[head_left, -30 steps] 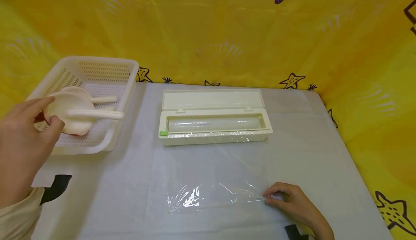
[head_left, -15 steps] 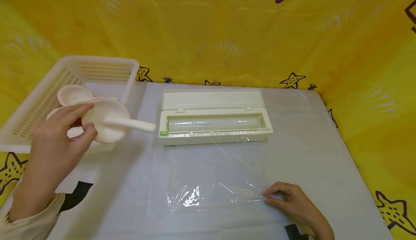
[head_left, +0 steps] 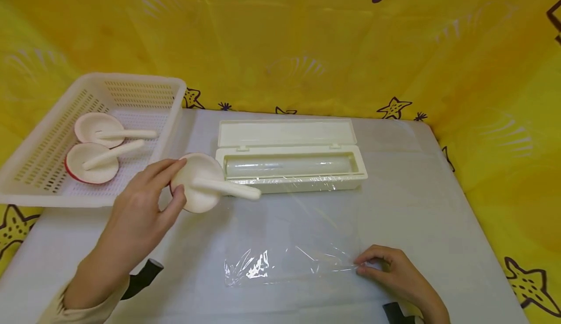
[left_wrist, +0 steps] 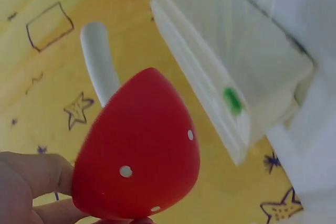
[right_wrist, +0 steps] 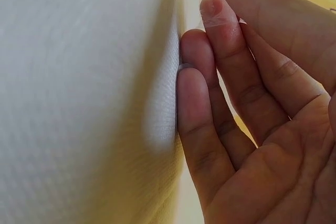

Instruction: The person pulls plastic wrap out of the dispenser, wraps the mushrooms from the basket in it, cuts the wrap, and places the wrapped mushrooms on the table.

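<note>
My left hand [head_left: 142, 209] pinches the cap edge of a toy mushroom [head_left: 199, 173], its pale underside and stem facing up in the head view. From the left wrist its red cap [left_wrist: 142, 150] shows white dots. The mushroom hangs above the table, overlapping the left front corner of a cream cling film box [head_left: 302, 183]. A sheet of clear cling film [head_left: 289, 236] stretches from that box toward me over the table. At the sheet's near right corner, my right hand [head_left: 399, 273] pinches the film between thumb and fingers; some film shows on a fingertip [right_wrist: 218, 19] in the right wrist view.
A white plastic basket [head_left: 144, 83] stands at the left with two more mushrooms, one [head_left: 98, 124] behind the other [head_left: 92, 165]. The box's lid [head_left: 287, 133] is tipped back, showing the film roll [head_left: 289, 166]. Yellow patterned cloth [head_left: 280, 46] borders the table behind and right.
My left hand has lifted the mushroom out of the basket and carried it right, to the front of the film box. The right hand and the film have stayed in place.
</note>
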Demonstrator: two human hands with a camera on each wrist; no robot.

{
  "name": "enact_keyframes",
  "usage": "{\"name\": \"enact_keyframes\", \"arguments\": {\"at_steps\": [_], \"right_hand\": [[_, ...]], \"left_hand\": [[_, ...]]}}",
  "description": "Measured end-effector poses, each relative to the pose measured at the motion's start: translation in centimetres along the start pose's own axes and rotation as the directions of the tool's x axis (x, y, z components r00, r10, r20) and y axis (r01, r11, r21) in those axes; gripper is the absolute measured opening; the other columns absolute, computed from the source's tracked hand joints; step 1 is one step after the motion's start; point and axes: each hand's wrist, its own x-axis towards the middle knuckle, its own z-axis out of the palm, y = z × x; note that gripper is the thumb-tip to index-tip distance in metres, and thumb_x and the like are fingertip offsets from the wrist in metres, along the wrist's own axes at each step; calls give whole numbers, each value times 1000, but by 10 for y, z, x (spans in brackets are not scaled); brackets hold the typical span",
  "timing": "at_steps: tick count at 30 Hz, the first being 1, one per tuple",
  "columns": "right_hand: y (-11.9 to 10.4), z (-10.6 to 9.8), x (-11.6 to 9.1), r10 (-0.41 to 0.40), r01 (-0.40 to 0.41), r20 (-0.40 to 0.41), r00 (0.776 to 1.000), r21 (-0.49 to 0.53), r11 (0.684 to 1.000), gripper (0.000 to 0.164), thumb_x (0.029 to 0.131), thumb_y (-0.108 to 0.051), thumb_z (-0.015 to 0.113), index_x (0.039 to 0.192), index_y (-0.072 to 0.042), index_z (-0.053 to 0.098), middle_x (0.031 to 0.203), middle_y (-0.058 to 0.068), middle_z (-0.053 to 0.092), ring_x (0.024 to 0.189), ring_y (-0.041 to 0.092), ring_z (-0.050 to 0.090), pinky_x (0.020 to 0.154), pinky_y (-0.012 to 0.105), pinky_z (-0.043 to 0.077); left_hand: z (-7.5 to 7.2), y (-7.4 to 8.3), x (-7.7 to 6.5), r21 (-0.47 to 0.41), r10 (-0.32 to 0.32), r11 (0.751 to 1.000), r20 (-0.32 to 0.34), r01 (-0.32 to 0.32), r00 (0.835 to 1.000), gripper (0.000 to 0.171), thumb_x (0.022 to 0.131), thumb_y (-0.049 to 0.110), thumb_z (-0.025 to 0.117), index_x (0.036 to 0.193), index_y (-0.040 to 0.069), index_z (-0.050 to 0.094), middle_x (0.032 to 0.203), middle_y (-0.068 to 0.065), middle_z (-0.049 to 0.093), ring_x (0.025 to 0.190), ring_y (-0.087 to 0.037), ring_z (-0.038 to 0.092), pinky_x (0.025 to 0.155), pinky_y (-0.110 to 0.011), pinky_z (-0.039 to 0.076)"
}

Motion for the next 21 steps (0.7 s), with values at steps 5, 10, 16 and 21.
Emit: {"name": "enact_keyframes", "arguments": {"at_steps": [5,10,16,21], "right_hand": [[-1,1,0,-8,8,-10,1000,-16,1000,13,84,-14,78,94,-22,74,90,-10,73,86,1,64,80,16,50],[-1,2,2,-20,20,-17,1000,-7,1000,14,84,-12,78,93,-21,74,90,-8,74,85,2,63,80,15,50],[-5,1,3,-24,24,-9,1000,-1,1000,14,85,-12,77,95,-21,75,90,-6,74,86,3,63,79,17,51],[-5,0,2,2,-2,-9,1000,-9,1000,12,85,-14,77,94,-22,75,89,-8,74,86,2,63,79,17,50]], "left_hand": [[15,13,-5,-3,37,999,58,-37,998,43,83,-4,65,126,-6,63,117,-22,65,98,-40,61,83,-49,49],[29,24,-11,-4,59,998,115,-59,992,46,82,-2,69,128,-4,63,119,-21,65,95,-37,62,77,-48,53],[45,38,-19,-23,87,996,160,-84,983,49,83,2,74,130,-4,61,122,-20,63,99,-35,62,80,-45,55],[60,51,-25,-34,85,996,229,-79,970,50,84,8,77,130,-4,61,124,-17,63,102,-31,62,82,-41,56]]}}
